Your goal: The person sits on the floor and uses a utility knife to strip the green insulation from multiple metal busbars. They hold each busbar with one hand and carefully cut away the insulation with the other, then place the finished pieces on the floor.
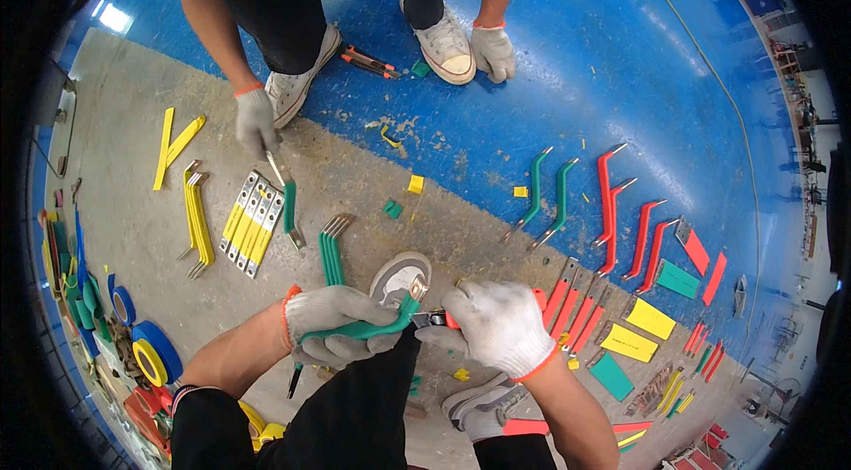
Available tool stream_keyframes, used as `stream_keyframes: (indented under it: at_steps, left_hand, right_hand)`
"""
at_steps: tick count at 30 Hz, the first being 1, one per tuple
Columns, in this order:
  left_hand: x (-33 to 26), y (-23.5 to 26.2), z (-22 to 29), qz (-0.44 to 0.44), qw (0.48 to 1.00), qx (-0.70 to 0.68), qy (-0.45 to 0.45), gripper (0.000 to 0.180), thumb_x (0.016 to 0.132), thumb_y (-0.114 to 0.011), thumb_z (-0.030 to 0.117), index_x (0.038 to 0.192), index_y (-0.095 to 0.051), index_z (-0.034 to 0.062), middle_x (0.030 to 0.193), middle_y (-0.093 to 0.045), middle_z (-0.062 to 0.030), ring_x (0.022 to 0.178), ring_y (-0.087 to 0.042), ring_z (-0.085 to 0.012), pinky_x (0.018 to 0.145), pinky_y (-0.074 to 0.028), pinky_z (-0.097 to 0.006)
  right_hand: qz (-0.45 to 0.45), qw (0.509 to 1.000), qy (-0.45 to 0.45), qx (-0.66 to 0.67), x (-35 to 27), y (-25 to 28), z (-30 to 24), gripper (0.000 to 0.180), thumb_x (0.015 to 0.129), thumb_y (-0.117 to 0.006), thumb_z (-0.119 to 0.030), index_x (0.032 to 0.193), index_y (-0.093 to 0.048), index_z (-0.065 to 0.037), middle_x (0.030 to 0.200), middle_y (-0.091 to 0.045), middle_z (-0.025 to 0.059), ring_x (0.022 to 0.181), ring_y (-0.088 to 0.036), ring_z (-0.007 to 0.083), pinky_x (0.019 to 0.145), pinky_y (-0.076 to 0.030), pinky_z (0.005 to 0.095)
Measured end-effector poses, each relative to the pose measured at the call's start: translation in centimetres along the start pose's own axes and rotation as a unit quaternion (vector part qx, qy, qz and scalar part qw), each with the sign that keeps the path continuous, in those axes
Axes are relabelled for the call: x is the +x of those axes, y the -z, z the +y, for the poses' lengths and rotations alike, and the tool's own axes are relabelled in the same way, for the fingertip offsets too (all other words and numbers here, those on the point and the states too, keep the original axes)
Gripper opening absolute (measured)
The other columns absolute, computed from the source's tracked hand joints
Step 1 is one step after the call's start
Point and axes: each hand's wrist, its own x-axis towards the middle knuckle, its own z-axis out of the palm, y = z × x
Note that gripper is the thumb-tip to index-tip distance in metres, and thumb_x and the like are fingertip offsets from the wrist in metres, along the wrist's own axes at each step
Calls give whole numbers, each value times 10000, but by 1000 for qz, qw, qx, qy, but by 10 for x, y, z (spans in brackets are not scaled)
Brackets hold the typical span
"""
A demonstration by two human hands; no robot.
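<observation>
My left hand (341, 321), in a grey-white work glove, is closed around a bent metal bar in a green sleeve (355, 331). The bar's bare metal end (417, 287) points up past my fingers. Against the green sleeve near that end lies the blade of a red-handled utility knife (450, 320). My gloved right hand (492, 324) is closed on the knife and covers most of its handle. Just beyond my left hand are several green-sleeved bent bars (331, 255) with bare tips.
A co-worker's gloved hand (257, 122) holds a thin white stick near another green-sleeved bar (290, 208). Yellow-sleeved flat bars (251, 226) lie alongside. Red bent bars (605, 213) and yellow pieces (650, 317) are on the right. Tape rolls (151, 362) sit at left.
</observation>
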Motion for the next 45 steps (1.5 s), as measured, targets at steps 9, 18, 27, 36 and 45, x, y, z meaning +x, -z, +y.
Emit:
stream_keyframes:
  at_steps: [9,18,27,36,45]
  left_hand:
    - [6,3,-4,-8,998,-40,44,339,1059,-567,359,879,-568,71,602,-418,31,362,-329,-19,262,-233,-178]
    - [11,17,-9,-15,993,-112,23,353,1063,-526,354,885,-584,54,516,-397,16,326,-297,-54,267,-218,-197]
    - [8,-2,3,27,997,-64,28,359,1083,-513,385,922,-574,70,562,-421,22,342,-349,-44,266,-278,-183]
    - [29,-9,-5,140,973,172,-64,387,1084,-484,346,941,-638,21,640,-534,-33,467,-506,-136,381,-370,-280]
    - [54,-2,-24,242,670,635,-300,260,1055,-506,232,1093,-597,-9,746,-609,-135,644,-672,-295,580,-540,-426]
  right_hand:
    - [19,997,-1,-69,-1,6,-2,410,819,-791,-528,889,-684,-139,688,-601,35,578,-634,219,495,-486,365]
    - [80,979,-185,14,-23,22,40,317,849,-812,-295,870,-626,-39,701,-617,179,604,-639,371,542,-504,446]
    - [61,931,-251,256,-12,-28,-29,390,811,-882,-314,995,-688,-30,768,-665,143,669,-691,316,597,-540,387]
    - [125,920,-331,168,-6,-56,-42,236,911,-785,-231,910,-682,-19,724,-647,203,636,-645,376,582,-507,399]
    - [220,818,-402,347,-10,-79,-38,220,955,-723,-139,828,-627,13,628,-557,136,560,-540,196,559,-444,342]
